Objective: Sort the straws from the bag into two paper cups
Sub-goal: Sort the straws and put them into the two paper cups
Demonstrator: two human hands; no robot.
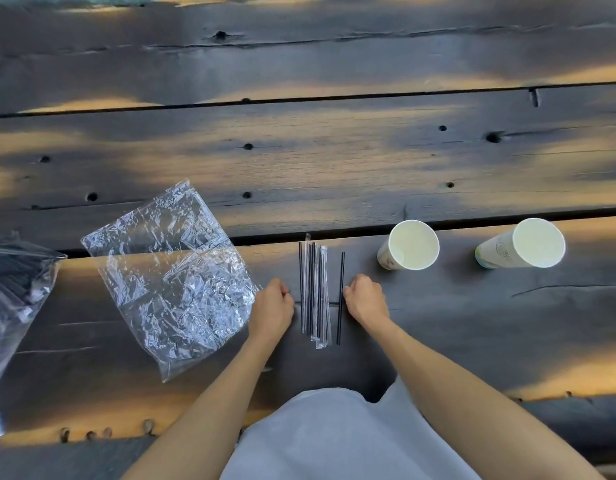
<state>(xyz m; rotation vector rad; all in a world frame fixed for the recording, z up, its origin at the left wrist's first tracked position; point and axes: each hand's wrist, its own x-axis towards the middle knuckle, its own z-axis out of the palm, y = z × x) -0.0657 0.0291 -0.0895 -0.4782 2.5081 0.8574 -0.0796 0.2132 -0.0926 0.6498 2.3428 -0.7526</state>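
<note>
Several black straws (313,292), some in clear wrappers, lie side by side on the dark wooden table, pointing away from me. One bare black straw (340,297) lies apart at their right. My left hand (273,306) rests just left of the bundle with fingers curled, holding nothing I can see. My right hand (365,299) sits right of the single straw, fingertips touching or almost touching it. An empty crumpled clear bag (168,275) lies to the left. Two empty white paper cups, the near one (412,244) and the far-right one (528,243), stand to the right.
A second clear bag (15,285) holding dark straws lies at the left edge. The table (334,150) is made of rough planks with gaps and knot holes. My grey garment (334,438) shows at the bottom, at the table's near edge.
</note>
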